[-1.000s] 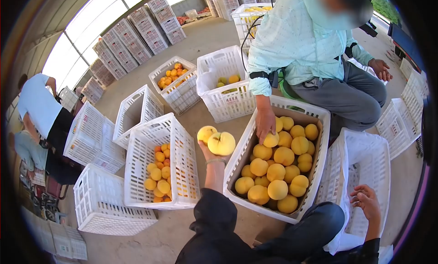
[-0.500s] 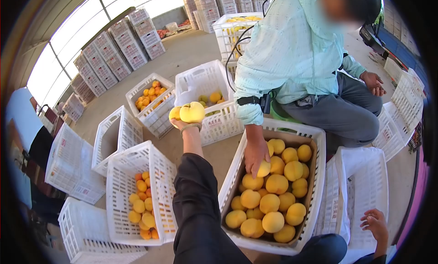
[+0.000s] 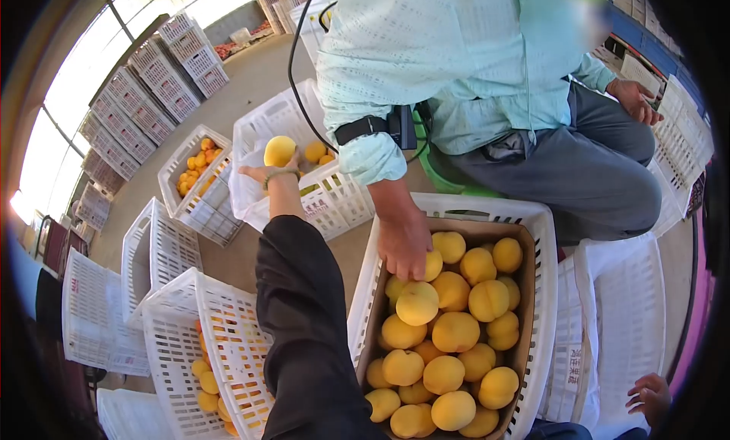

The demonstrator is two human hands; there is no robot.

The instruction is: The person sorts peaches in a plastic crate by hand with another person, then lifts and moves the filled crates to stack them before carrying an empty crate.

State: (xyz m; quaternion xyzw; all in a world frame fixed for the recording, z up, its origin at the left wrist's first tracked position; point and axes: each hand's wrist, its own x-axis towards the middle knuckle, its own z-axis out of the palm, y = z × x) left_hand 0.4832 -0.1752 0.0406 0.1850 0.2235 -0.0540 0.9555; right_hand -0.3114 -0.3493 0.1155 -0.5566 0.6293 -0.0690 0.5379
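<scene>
My left hand reaches over the white crate ahead, with a yellow peach resting between thumb and fingers. More yellow peaches lie inside that crate, next to the hand. At the lower right edge, my right hand has its fingers loosely apart and holds nothing. Before me stands a large cardboard-lined crate full of yellow peaches. Another person's hand touches a peach in it.
A person in a pale green shirt sits across from me. Crates with orange fruit and mixed fruit stand to the left. A lined white crate is at my right. Tall crate stacks line the far wall.
My left hand has come down over the far crate; it carried two peaches before, and one shows at it now. The view has shifted. The other person's hand stays among the peaches.
</scene>
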